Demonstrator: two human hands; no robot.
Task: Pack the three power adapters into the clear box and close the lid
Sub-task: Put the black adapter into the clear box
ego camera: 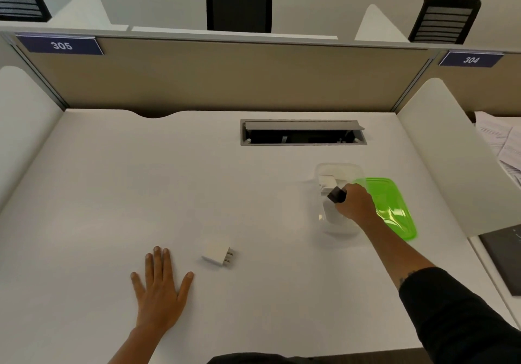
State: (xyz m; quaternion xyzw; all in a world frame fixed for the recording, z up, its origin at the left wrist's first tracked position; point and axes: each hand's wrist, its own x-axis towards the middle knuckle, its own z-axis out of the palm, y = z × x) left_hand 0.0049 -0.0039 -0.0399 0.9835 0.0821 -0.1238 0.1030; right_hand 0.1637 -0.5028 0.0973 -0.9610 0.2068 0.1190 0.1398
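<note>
The clear box [332,167] stands open on the white desk at the right, with a white adapter [327,182] inside it. My right hand [355,203] is over the box and grips a black adapter [336,194] just above its inside. The green lid [394,208] lies flat on the desk, touching the box's right side and partly hidden by my hand. Another white adapter [216,252], prongs pointing right, lies on the desk to the left. My left hand [159,287] rests flat and empty on the desk, just left of that adapter.
An open grey cable hatch [303,132] is set into the desk behind the box. White side dividers [439,149] and a beige back panel [225,79] fence in the desk. Papers [501,143] and a dark booklet [504,259] lie on the desk to the right.
</note>
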